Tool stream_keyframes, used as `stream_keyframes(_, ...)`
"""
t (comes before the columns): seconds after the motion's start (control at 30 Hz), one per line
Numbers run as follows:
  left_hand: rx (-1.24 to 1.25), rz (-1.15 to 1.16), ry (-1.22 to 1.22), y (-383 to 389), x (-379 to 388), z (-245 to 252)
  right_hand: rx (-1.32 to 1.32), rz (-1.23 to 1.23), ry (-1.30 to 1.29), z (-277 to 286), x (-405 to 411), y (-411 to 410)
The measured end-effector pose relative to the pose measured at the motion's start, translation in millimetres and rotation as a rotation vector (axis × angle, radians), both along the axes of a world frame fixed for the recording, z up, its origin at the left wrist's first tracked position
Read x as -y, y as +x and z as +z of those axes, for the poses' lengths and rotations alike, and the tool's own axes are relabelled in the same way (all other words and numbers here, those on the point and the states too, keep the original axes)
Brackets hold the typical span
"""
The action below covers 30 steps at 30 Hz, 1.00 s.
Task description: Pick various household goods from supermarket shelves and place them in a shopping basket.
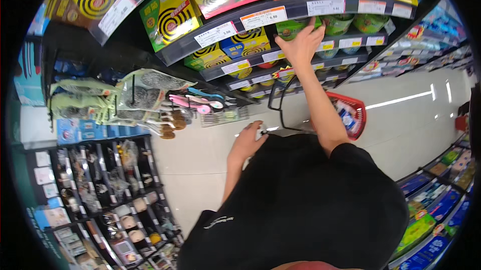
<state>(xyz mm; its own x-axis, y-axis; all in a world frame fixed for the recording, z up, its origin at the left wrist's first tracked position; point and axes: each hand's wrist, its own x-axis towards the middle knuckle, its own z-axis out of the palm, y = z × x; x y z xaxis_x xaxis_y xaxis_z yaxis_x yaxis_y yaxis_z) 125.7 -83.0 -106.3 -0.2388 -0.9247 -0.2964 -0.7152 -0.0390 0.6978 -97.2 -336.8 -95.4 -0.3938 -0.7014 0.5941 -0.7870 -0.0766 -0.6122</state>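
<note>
My right hand (303,46) reaches up to the shelving, its thumb and fingers spread across a green box (291,29) and gripping it at its sides. This box sits under the lip of the upper shelf, beside green tubs (336,25), and is partly hidden by the hand. Lower down, near the front of my black shirt, my left hand (246,142) is half curled. Something small and pale shows by its thumb, too unclear to name. Boxes of mosquito coils (173,21) line the upper shelf above and left of my right hand.
A red shopping basket (360,114) with packages inside and a black handle (276,99) is on the tiled floor (195,172), beyond my right forearm. Bagged brushes (146,93) hang from hooks at left. A rack of small goods (120,194) stands lower left; packaged goods (417,228) fill shelves lower right.
</note>
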Motion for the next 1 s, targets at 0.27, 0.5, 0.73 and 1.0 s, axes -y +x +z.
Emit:
stream_keyframes(0.27, -0.031, 0.144, -0.012, -39, -50, 17, 0.169, 0.095, -0.152, 3, 4, -19)
stream_keyframes(0.5, 0.142, -0.459, -0.239, -111, -1, 224, 0.231, 0.198, -0.214, 4, 3, -49)
stream_keyframes(0.73, 0.347, -0.833, -0.558, -162, -49, 344, 0.292, 0.270, -0.192, 30, -42, -55)
stream_keyframes(1.0, 0.323, -0.810, -0.713, -118, -94, 345, 0.258, 0.403, -0.105, 24, -152, -74)
